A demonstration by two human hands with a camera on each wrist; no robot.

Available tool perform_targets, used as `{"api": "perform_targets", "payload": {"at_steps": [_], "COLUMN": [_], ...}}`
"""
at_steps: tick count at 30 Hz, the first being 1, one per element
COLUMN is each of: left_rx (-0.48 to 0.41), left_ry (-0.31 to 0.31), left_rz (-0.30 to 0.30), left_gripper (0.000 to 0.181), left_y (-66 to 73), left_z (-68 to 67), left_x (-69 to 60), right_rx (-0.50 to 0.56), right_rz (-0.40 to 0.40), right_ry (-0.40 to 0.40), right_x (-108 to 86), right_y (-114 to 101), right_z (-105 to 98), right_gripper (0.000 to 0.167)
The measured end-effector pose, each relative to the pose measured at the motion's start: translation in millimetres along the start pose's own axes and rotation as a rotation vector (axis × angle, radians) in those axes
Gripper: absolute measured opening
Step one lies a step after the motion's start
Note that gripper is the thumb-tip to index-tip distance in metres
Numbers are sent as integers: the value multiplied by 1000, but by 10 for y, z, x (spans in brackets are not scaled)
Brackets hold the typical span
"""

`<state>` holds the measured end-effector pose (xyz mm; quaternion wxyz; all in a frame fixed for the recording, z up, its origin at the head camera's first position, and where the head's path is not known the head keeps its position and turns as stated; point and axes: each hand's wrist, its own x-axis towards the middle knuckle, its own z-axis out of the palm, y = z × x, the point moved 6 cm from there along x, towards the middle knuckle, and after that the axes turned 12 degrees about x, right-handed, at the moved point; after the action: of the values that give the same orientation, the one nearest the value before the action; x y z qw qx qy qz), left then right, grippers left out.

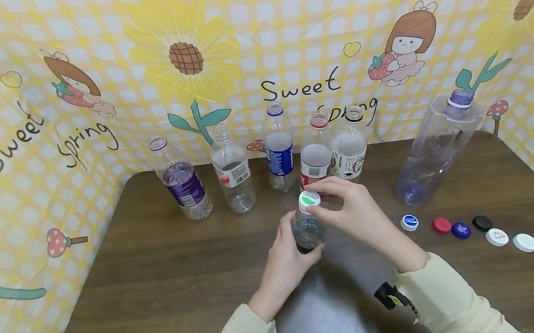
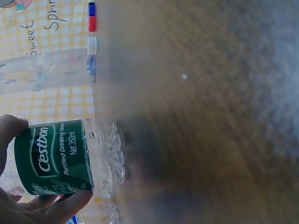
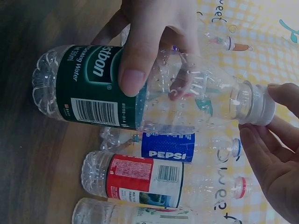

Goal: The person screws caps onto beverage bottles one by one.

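Note:
My left hand (image 1: 287, 252) grips a clear plastic water bottle (image 3: 187, 93) with a green C'estbon label (image 2: 53, 156) around its body. In the right wrist view the thumb presses across that label. A white bottle cap (image 1: 309, 200) with a green mark sits on the mouth of this bottle. My right hand (image 1: 356, 210) pinches the cap between thumb and fingers. Whether the cap is screwed tight, the frames do not show. In the head view the bottle's lower part is partly hidden by the left hand.
Several uncapped bottles stand along the back, among them a purple-labelled one (image 1: 184, 184) and a Pepsi bottle (image 1: 280, 156). A tall clear container (image 1: 438, 152) stands at the right. Several loose caps lie in front of it, including a red one (image 1: 441, 225) and a black one (image 1: 482, 223).

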<state>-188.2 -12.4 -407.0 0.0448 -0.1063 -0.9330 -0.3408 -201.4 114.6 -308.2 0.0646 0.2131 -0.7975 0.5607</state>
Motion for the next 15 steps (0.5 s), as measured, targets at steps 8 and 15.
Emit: {"api": "perform_targets", "payload": {"at_steps": [8,15], "left_rx": [6,20], "left_ry": [-6,4], "left_rz": [8,30], "left_gripper": [74,77], "left_y": [-1,-1], "left_z": [5,10], "left_x": [6,15], "right_rx": [-65,-94], "right_rz": [-16,-1], "right_ry": [-12,-12], "right_x": [13,28], "right_y": [-39,-33], "right_z": [-1,2], "right_gripper": [29,29]}}
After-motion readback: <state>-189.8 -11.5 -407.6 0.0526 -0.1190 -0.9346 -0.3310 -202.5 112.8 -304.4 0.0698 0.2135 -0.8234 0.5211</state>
